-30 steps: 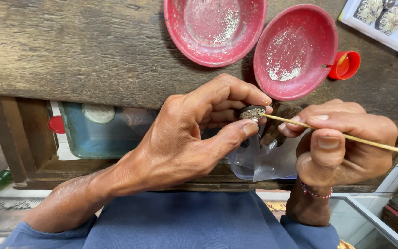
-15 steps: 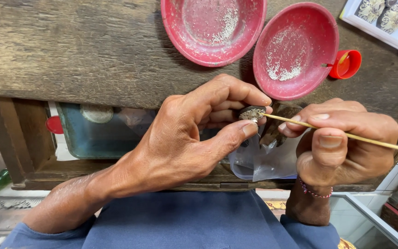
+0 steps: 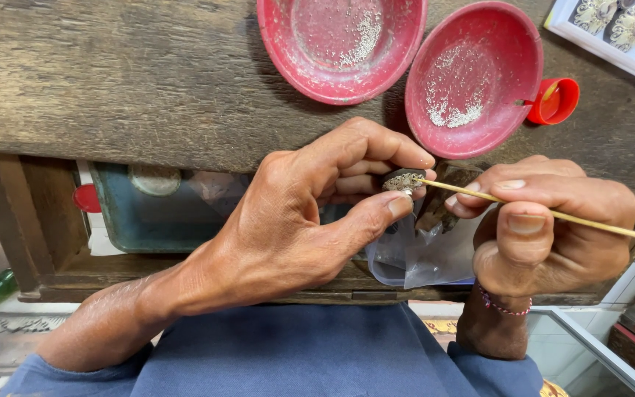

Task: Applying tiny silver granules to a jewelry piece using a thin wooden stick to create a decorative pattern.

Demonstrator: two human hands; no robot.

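A: What takes up most of the view?

B: A worn wooden bench (image 3: 126,88) runs across the top, with an open shelf beneath it. A teal box (image 3: 148,220) sits on that shelf, a small red round thing (image 3: 87,198) just beside its left end.

A: And on the bench top?

B: Two red dishes. The left dish (image 3: 339,44) holds a thin scatter of pale grains; the right dish (image 3: 472,77) has a thicker patch of them near its lower edge. A small red cap (image 3: 555,101) lies touching the right dish's rim. A white tray (image 3: 611,33) shows at the top right corner, holding ornate pieces I cannot make out.

A: The hands?

B: The left hand (image 3: 295,220) is curled closed, thumb and fingertips pinching a small dark piece (image 3: 403,180) crusted with pale grains. It sits just below the bench edge, between the two hands.

A: The right one?

B: The right hand (image 3: 553,228) is closed around a thin wooden stick (image 3: 553,215), thumb pressed over it. The stick's tip touches the piece; the other end runs off the right edge.

A: Anything smaller?

B: A clear plastic bag (image 3: 420,257) hangs below the piece, and a beaded bracelet (image 3: 505,305) circles the right wrist.
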